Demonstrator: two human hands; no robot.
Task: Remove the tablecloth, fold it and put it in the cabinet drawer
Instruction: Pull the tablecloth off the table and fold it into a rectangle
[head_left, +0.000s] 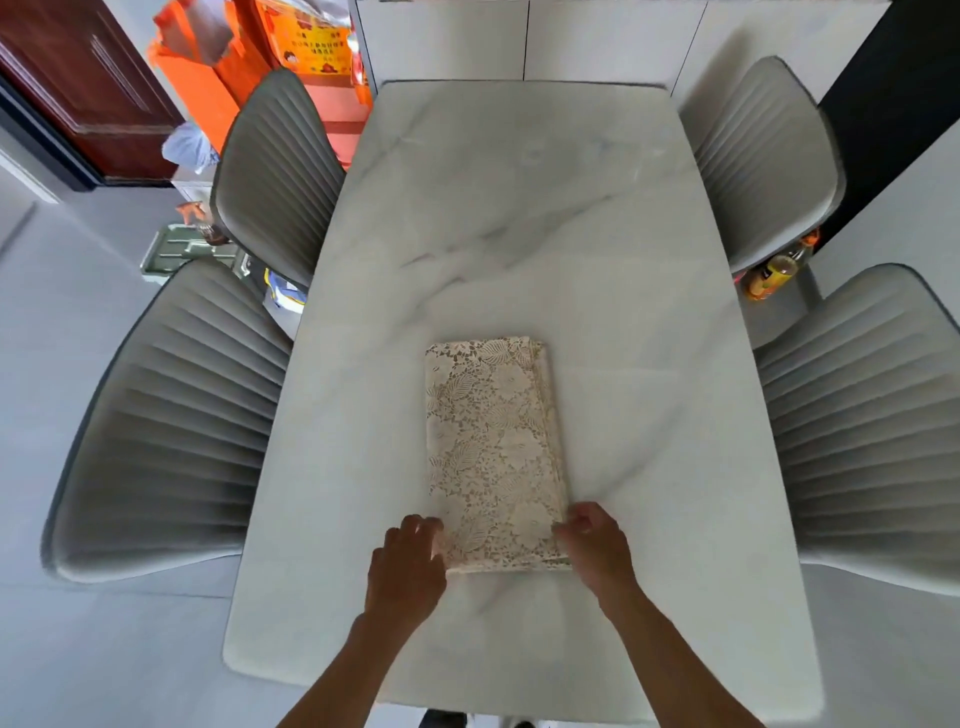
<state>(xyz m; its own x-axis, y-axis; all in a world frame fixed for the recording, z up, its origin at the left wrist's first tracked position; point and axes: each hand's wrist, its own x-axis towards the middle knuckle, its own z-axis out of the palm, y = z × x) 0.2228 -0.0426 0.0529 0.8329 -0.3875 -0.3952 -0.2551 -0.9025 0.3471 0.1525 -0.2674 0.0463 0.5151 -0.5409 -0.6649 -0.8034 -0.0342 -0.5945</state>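
Note:
The cream lace tablecloth (493, 447) lies folded into a long narrow rectangle on the white marble table (519, 208), its short near edge toward me. My left hand (408, 564) grips the near left corner of the folded cloth. At the near right corner, my right hand (595, 545) pinches the cloth's edge with curled fingers. Both forearms reach in from the bottom of the view. No cabinet drawer is identifiable in view.
Two grey ribbed chairs stand on the left (171, 415) (275, 171) and two on the right (872, 415) (763, 161). White cabinet fronts (597, 36) run behind the table. Orange bags (218, 78) and a dark red door (88, 88) are at the back left.

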